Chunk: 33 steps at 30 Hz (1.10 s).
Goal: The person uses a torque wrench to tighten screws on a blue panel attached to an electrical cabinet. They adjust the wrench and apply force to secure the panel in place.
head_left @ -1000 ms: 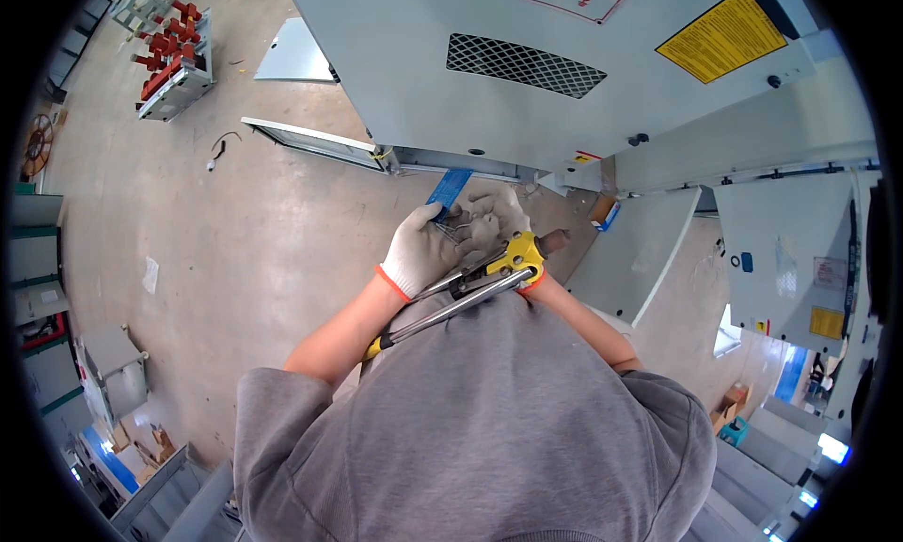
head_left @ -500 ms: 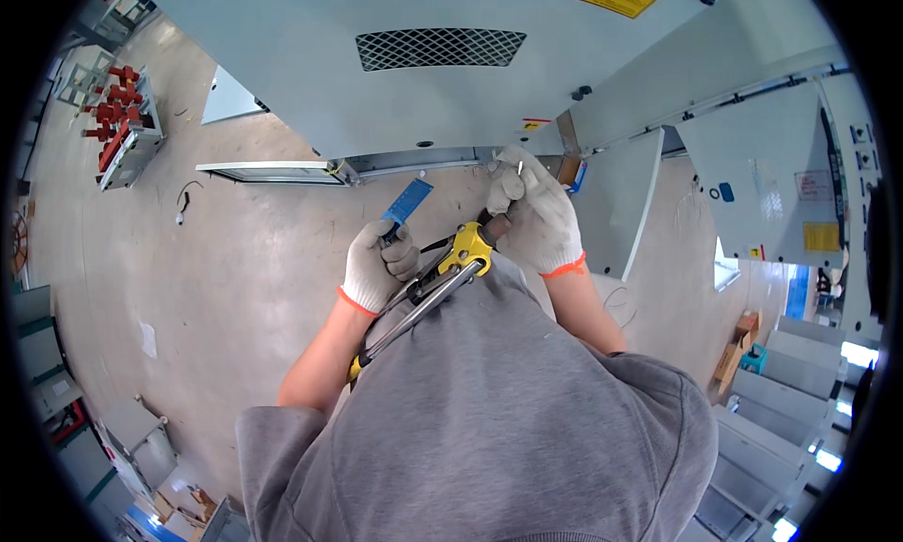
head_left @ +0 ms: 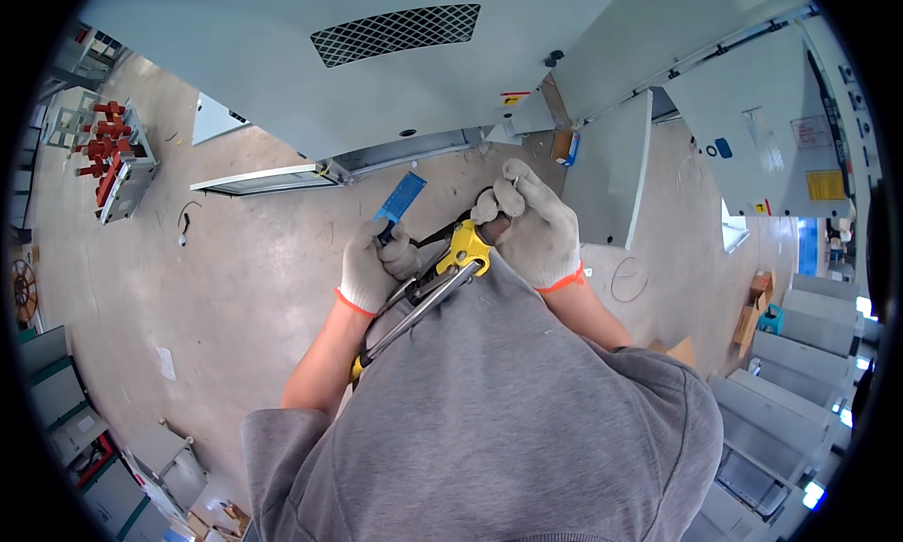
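My left hand, in a white knit glove with an orange cuff, is closed on a flat blue strip with a dark lower end. My gloved right hand is closed too, its thumb and fingertips pinched together around something too small to make out. Between the hands, a long-handled hand tool with a yellow head rests against my grey shirt. Its metal handles slant down to the left, behind my left wrist, to a yellow grip. The tool's brownish end touches or lies just beside my right palm; which one, I cannot tell.
A large grey cabinet with a mesh vent stands ahead. Its open lower panel juts out at the left, and a grey door at the right. A cart with red parts stands far left. Loose wire lies on the floor.
The view has turned and shifted, so the cabinet sits higher and tilted. My right hand has drawn back from the cabinet's lower edge. My left hand keeps the blue strip.
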Each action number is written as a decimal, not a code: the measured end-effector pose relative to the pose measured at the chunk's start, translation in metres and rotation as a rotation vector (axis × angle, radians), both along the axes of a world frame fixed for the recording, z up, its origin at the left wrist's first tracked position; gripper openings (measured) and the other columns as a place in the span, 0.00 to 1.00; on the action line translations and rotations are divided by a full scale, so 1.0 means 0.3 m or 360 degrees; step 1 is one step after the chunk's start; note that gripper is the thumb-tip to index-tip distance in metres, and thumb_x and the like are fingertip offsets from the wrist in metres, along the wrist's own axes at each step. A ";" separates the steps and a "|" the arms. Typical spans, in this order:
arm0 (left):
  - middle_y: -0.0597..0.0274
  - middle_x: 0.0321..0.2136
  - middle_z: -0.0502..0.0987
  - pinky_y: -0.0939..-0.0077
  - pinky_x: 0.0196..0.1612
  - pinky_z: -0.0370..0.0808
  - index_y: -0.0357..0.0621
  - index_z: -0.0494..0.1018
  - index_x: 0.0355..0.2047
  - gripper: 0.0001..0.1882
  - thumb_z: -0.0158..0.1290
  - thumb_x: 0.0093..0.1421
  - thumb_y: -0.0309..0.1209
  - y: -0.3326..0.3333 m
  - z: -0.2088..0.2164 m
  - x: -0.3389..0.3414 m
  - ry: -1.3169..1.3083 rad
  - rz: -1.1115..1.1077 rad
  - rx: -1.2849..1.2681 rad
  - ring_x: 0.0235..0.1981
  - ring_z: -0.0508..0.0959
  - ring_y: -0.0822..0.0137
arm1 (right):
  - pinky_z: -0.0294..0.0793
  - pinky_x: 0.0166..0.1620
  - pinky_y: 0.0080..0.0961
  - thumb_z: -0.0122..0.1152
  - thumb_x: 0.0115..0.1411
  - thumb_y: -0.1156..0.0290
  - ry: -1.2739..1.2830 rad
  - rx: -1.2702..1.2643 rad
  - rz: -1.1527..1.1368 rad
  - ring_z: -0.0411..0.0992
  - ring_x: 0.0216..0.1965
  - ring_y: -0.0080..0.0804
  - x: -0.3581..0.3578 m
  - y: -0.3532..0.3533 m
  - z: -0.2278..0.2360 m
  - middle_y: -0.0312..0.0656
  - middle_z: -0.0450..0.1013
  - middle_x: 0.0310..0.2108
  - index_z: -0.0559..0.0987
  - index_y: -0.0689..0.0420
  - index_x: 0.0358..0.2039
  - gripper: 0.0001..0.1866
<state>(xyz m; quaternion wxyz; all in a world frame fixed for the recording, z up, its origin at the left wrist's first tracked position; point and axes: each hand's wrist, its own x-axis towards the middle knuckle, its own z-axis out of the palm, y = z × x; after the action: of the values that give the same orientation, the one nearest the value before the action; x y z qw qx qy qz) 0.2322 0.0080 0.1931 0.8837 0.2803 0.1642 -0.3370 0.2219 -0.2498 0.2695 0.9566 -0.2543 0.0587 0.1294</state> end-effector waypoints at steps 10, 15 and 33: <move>0.77 0.15 0.53 0.72 0.22 0.51 0.51 0.70 0.31 0.14 0.45 0.71 0.44 -0.034 0.002 -0.015 -0.0045 -0.0105 0.0082 0.15 0.54 0.74 | 0.70 0.55 0.39 0.47 0.77 0.66 -0.0147 -0.0332 -0.0195 0.72 0.45 0.38 -0.070 -0.017 0.002 0.35 0.66 0.34 0.73 0.53 0.53 0.10; 0.77 0.15 0.52 0.73 0.21 0.49 0.50 0.70 0.31 0.14 0.46 0.70 0.44 -0.039 0.016 -0.026 -0.0087 -0.0156 0.0170 0.15 0.53 0.75 | 0.78 0.48 0.35 0.44 0.73 0.75 -0.0435 -0.0961 -0.0397 0.77 0.44 0.37 -0.102 -0.041 -0.051 0.41 0.75 0.40 0.76 0.61 0.49 0.12; 0.79 0.17 0.57 0.76 0.22 0.48 0.42 0.76 0.33 0.16 0.53 0.68 0.42 0.029 0.022 -0.041 -0.0027 -0.0252 0.0520 0.17 0.52 0.81 | 0.79 0.54 0.41 0.65 0.62 0.53 -0.0480 -0.2352 0.0766 0.81 0.50 0.52 -0.185 0.088 -0.052 0.57 0.81 0.46 0.77 0.61 0.55 0.28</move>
<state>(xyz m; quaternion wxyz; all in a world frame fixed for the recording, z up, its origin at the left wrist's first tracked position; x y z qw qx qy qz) 0.2198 0.0167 0.1996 0.7985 0.4350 0.1867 -0.3720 0.1663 -0.2233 0.2539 0.4834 -0.8442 -0.0575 0.2245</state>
